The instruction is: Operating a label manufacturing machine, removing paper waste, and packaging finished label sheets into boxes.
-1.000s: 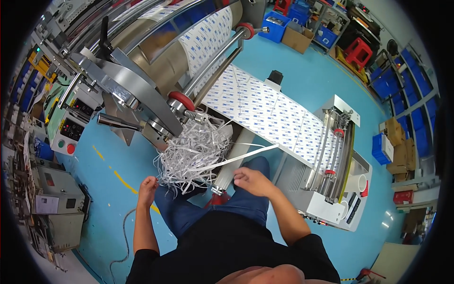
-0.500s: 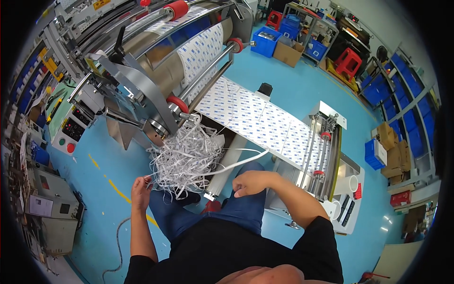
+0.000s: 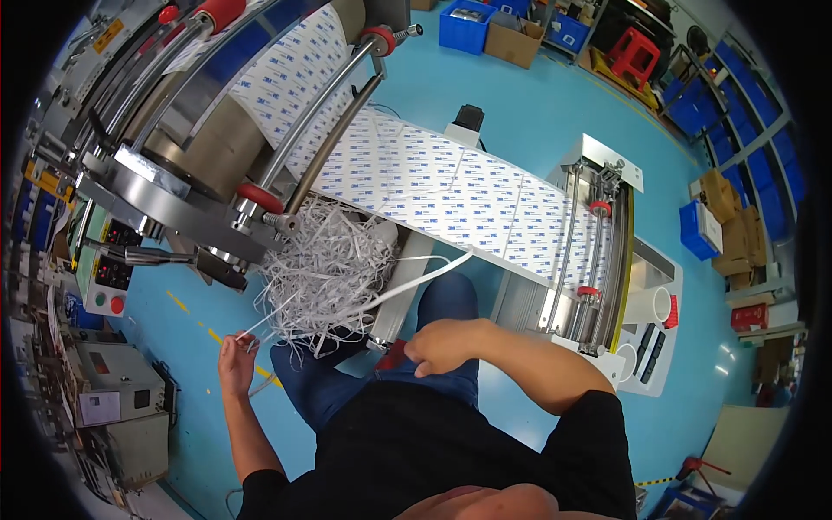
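Observation:
A tangled heap of narrow white strips [image 3: 325,273] sits below the roller machine, in front of my knees. My left hand [image 3: 236,366] is left of the heap, its fingertips pinched on one thin strip [image 3: 270,315] that runs back into the tangle. Over my lap, my right hand [image 3: 444,347] hangs loosely curled, with no held thing showing. A broader white strip [image 3: 416,283] arches from the heap up to the edge of the printed white sheet [image 3: 433,178]. That sheet stretches from the large rollers to a smaller roller unit [image 3: 592,251] on the right.
The roller machine [image 3: 186,195] with its metal side plate stands close at upper left. A control box with a red button [image 3: 117,305] is beyond my left hand. Blue bins [image 3: 465,28], a cardboard box [image 3: 513,42] and a red stool [image 3: 634,55] stand farther back.
The view has shifted, so the machine appears farther left. My left hand has drawn a little away from the heap, and more of its strip shows. My right hand stays curled over my lap.

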Tool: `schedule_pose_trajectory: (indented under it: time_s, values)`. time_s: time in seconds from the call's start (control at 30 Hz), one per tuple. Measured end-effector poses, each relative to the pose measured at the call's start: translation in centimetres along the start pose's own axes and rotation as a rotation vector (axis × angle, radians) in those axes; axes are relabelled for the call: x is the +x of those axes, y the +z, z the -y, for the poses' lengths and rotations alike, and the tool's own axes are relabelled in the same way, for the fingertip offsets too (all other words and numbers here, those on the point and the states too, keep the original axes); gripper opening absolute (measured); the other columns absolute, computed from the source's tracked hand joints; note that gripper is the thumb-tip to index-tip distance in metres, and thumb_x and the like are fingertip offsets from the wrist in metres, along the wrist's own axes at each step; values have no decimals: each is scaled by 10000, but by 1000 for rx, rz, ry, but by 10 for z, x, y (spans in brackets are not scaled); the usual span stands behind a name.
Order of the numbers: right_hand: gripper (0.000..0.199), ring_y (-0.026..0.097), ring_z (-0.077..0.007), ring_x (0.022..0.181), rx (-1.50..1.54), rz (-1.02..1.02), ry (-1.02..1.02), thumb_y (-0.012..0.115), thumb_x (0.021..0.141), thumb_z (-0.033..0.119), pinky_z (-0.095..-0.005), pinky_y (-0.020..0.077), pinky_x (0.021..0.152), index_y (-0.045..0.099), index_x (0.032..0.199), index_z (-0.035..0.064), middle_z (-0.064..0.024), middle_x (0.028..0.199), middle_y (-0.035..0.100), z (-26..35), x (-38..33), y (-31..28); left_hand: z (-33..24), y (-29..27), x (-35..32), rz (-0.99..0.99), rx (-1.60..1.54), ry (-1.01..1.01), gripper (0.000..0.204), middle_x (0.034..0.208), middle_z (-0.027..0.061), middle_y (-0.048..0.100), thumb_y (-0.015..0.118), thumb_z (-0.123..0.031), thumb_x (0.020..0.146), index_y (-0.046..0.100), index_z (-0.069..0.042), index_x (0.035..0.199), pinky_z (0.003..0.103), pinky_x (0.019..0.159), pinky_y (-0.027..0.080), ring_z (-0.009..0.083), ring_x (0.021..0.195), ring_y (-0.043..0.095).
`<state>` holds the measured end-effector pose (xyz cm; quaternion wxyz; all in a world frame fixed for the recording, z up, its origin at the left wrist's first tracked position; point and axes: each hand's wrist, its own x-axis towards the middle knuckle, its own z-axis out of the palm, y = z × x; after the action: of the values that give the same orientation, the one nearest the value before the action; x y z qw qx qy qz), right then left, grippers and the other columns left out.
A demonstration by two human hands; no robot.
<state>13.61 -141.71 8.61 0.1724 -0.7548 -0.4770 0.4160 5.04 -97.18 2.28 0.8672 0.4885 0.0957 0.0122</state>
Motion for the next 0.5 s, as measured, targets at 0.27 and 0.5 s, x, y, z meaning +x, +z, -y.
schedule_pose_trajectory:
  time_s: [0.27, 0.5]
  values:
    - [326, 567, -359, 966, 103, -16, -90, 608, 877, 320, -446, 453, 809, 567, 967, 10, -158, 950, 604, 5, 7, 2, -14, -62, -5, -165, 20, 36, 135, 1027, 34, 608, 556, -232, 947, 568, -106, 899, 412, 960, 394, 172, 1012, 553]
    - [350, 567, -360, 996, 21, 64, 21, 620, 869, 329, -446, 455, 816, 562, 993, 7, -163, 1008, 606, 2, 7, -2, 27, -116, -1, -354, -102, -188, 298, 924, 11, 621, 539, -441, 932, 584, -151, 978, 417, 922, 397, 167, 927, 553]
